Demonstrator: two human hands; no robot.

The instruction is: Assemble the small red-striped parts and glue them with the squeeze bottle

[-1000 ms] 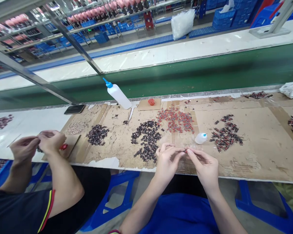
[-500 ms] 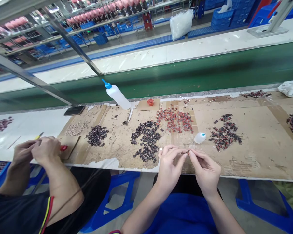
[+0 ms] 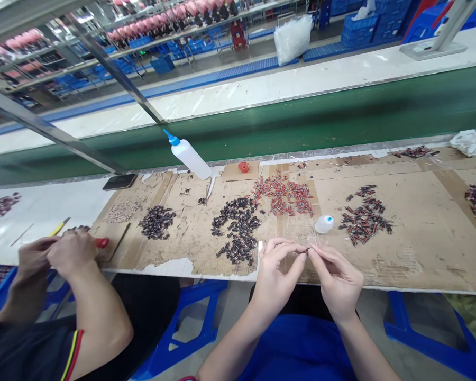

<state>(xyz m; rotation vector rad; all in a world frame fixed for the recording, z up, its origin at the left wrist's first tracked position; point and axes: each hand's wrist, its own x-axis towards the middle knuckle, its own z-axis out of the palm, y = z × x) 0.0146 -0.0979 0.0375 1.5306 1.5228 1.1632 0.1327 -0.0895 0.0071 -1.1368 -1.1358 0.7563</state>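
Observation:
My left hand [image 3: 275, 270] and my right hand [image 3: 337, 278] meet fingertip to fingertip at the near edge of the cardboard sheet [image 3: 420, 233]. Between them they pinch one small dark part [image 3: 306, 248], too small to make out. Just beyond my fingers lies a small white glue bottle with a blue tip [image 3: 325, 224]. A heap of dark parts [image 3: 238, 227] lies left of my left hand, a spread of red parts [image 3: 285, 193] further back, and a pile of mixed red-and-dark parts [image 3: 365, 219] to the right.
A co-worker's hands [image 3: 59, 251] work at the left beside a yellow-handled tool [image 3: 59, 227] and another dark heap [image 3: 156, 221]. A large white squeeze bottle [image 3: 188, 154], a red cap [image 3: 244, 166] and a phone [image 3: 120, 181] lie at the back. A green conveyor belt [image 3: 301, 124] runs behind.
My hands have slid slightly toward me and stay pinched on the small part. The co-worker's hands have moved down and toward the table's near edge; a yellow-handled tool now shows.

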